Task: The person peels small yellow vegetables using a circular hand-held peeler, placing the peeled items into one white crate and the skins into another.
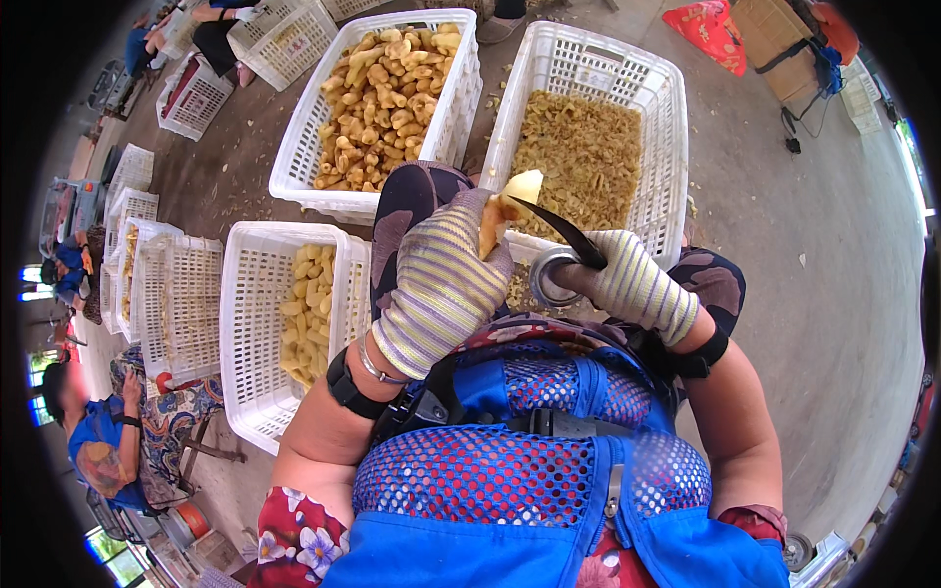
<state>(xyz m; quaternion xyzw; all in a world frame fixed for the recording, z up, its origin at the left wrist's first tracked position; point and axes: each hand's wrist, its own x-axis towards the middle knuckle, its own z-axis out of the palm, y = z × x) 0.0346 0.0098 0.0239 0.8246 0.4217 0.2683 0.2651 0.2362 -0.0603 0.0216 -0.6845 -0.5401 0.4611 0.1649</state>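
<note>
In my striped knit glove, my left hand (452, 275) grips a partly peeled piece of ginger root (500, 212), its pale end pointing up. My right hand (639, 283), gloved alike, is closed on a dark curved knife (562, 228), whose tip reaches the ginger. A round metal ring or lid (553, 278) lies by the right thumb; how it is held is unclear. Beyond my hands stands a white plastic crate (673, 147) with brown peelings (581, 151) inside. Left of it, another crate (294, 165) holds unpeeled ginger (390, 95). Peeled pieces (307, 305) lie in a crate (250, 294) at my left.
More white crates (180, 294) stand at the left. A seated person (103, 441) in blue is at the lower left, with others farther off. A red bag (707, 33) and a cardboard box (775, 51) lie at the upper right. Scraps dot the concrete floor.
</note>
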